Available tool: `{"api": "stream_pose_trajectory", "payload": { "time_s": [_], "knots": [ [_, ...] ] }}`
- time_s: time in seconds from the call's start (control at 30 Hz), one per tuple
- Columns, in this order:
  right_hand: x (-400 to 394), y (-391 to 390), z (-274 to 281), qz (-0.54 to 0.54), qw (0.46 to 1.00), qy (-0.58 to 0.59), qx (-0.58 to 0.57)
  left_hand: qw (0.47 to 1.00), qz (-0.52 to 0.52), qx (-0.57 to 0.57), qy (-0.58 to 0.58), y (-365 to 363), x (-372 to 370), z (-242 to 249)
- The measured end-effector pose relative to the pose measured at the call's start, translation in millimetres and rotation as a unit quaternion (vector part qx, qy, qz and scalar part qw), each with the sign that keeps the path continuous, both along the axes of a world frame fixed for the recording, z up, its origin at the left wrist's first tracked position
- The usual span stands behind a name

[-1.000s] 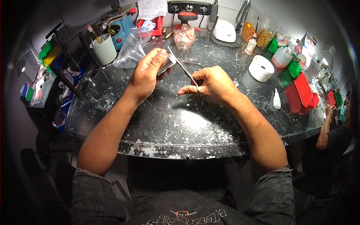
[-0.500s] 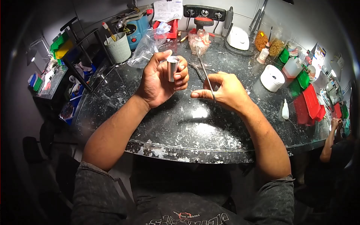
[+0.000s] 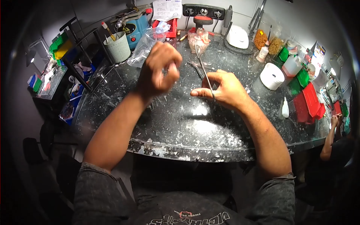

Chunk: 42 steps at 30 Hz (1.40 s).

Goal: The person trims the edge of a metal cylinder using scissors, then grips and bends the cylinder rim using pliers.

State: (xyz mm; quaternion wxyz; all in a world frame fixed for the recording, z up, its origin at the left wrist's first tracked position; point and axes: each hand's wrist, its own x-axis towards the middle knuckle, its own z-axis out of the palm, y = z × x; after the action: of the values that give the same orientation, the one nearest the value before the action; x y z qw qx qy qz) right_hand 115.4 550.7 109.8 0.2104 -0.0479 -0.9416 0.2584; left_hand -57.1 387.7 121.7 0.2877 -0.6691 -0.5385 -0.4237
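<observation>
Turned over since half a second ago, my left hand (image 3: pixel 161 69) now shows its back to the head camera, blurred by motion; then it faced upward with a silver cylinder in plain sight. Its fingers are curled loosely toward the thumb. The cylinder is out of sight, and I cannot tell whether those fingers have hold of it.

My right hand (image 3: pixel 227 88) has barely shifted. I have its fingers folded around a slim metal tool (image 3: pixel 203 68), the thumb reaching out to the left below it. The tool slants up and away from the grip, over the surface (image 3: pixel 165 123), which is black, scuffed and flecked with white.

Just behind my left hand lies a crumpled clear plastic bag (image 3: pixel 144 48). Left of the bag stands a pale woven cup (image 3: pixel 117 48) holding brushes, with a blue machine (image 3: pixel 135 28) behind it. Beyond the tool's tip sits a translucent pinkish object (image 3: pixel 198 41).

To the right of my right hand I see a white round container (image 3: pixel 272 77), and nearer me, a small white bottle (image 3: pixel 285 108). Red bins (image 3: pixel 312 101) stand past these. At the far right edge, another person's forearm (image 3: pixel 330 138) is raised.
</observation>
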Motion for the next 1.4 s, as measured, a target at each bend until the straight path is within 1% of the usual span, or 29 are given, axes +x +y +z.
{"api": "stream_pose_trajectory", "payload": {
  "time_s": [0.07, 0.1, 0.13, 0.17, 0.2, 0.23, 0.3, 0.37, 0.43, 0.47, 0.53, 0.57, 0.6, 0.67, 0.7, 0.73, 0.8, 0.83, 0.87, 0.93, 1.0, 1.07, 1.13, 1.2, 1.23, 1.27, 1.33, 1.37, 1.4],
  "knots": [
    [1, -2, 2, -0.019, 0.999, -0.04, -0.022, 0.986, 0.06, -0.035, -0.155, 5, -14, -7],
    [2, -6, 11, -0.021, 0.996, -0.078, -0.028, 0.984, 0.002, -0.049, -0.173, -2, -13, -7],
    [0, 1, -1, -0.01, 1.0, -0.019, 0.007, 0.971, -0.051, -0.107, -0.207, -8, -8, -8],
    [-2, 2, 3, -0.011, 1.0, -0.018, 0.008, 0.922, -0.133, -0.133, -0.338, -8, 0, -7],
    [0, 0, 4, -0.012, 1.0, -0.026, 0.004, 0.843, -0.21, -0.16, -0.469, -6, 9, -11],
    [3, -4, 8, -0.009, 0.999, -0.046, -0.025, 0.84, -0.21, -0.162, -0.473, -3, 15, -14],
    [2, -4, 6, 0.013, 0.999, -0.024, -0.032, 0.756, -0.346, -0.137, -0.539, 1, 19, -14],
    [3, -5, 6, 0.034, 0.998, 0.0, -0.043, 0.758, -0.337, -0.125, -0.545, 0, 14, -17],
    [7, -6, 10, 0.041, 0.997, -0.043, -0.049, 0.775, -0.316, -0.113, -0.535, 0, 7, -17],
    [8, -7, 12, 0.041, 0.997, -0.043, -0.049, 0.775, -0.316, -0.113, -0.535, 0, 5, -17],
    [11, -10, 19, 0.033, 0.992, 0.009, 0.125, 0.797, -0.269, -0.103, -0.531, 0, 3, -15],
    [13, -13, 23, 0.015, 0.987, -0.02, 0.156, 0.803, -0.256, -0.102, -0.529, -1, 4, -14],
    [13, -13, 22, 0.015, 0.988, -0.021, 0.155, 0.802, -0.255, -0.103, -0.53, -2, 5, -14],
    [13, -13, 20, 0.008, 0.986, -0.001, 0.168, 0.849, -0.202, -0.111, -0.476, -1, 6, -15],
    [13, -13, 18, 0.006, 0.986, -0.001, 0.167, 0.859, -0.211, -0.116, -0.452, -1, 4, -16],
    [11, -11, 15, -0.002, 0.987, 0.006, 0.161, 0.859, -0.212, -0.117, -0.452, -1, 5, -17],
    [8, -9, 12, -0.01, 0.988, 0.014, 0.155, 0.795, -0.222, -0.121, -0.551, -2, 10, -14],
    [6, -8, 11, -0.014, 0.992, 0.002, 0.129, 0.76, -0.238, -0.111, -0.595, 0, 10, -14],
    [6, -6, 10, -0.018, 0.995, -0.01, 0.102, 0.759, -0.239, -0.112, -0.595, 1, 10, -13],
    [5, -5, 8, -0.022, 0.996, -0.019, 0.08, 0.712, -0.24, -0.122, -0.648, 1, 11, -12],
    [4, -5, 7, -0.024, 0.998, -0.026, 0.058, 0.705, -0.24, -0.122, -0.656, 2, 9, -15],
    [4, -4, 6, -0.019, 0.999, -0.037, 0.029, 0.686, -0.279, -0.122, -0.661, 0, 4, -16],
    [4, -5, 8, -0.017, 0.999, -0.034, 0.024, 0.685, -0.303, -0.115, -0.653, 0, 2, -18],
    [4, -5, 7, -0.014, 0.999, -0.031, 0.018, 0.754, -0.277, -0.065, -0.592, 4, 7, -18],
    [3, -4, 6, -0.012, 0.999, -0.029, 0.022, 0.768, -0.245, -0.042, -0.59, 5, 9, -18],
    [3, -4, 5, -0.011, 0.999, -0.026, 0.026, 0.768, -0.245, -0.042, -0.59, 6, 14, -15],
    [3, -4, 5, -0.007, 0.999, -0.031, 0.026, 0.787, -0.213, 0.001, -0.579, 6, 21, -10],
    [3, -4, 5, -0.003, 0.999, -0.035, 0.026, 0.787, -0.213, 0.002, -0.579, 5, 19, -11],
    [3, -5, 5, -0.003, 0.999, -0.035, 0.027, 0.782, -0.237, -0.025, -0.576, 3, 14, -12]
  ]
}}
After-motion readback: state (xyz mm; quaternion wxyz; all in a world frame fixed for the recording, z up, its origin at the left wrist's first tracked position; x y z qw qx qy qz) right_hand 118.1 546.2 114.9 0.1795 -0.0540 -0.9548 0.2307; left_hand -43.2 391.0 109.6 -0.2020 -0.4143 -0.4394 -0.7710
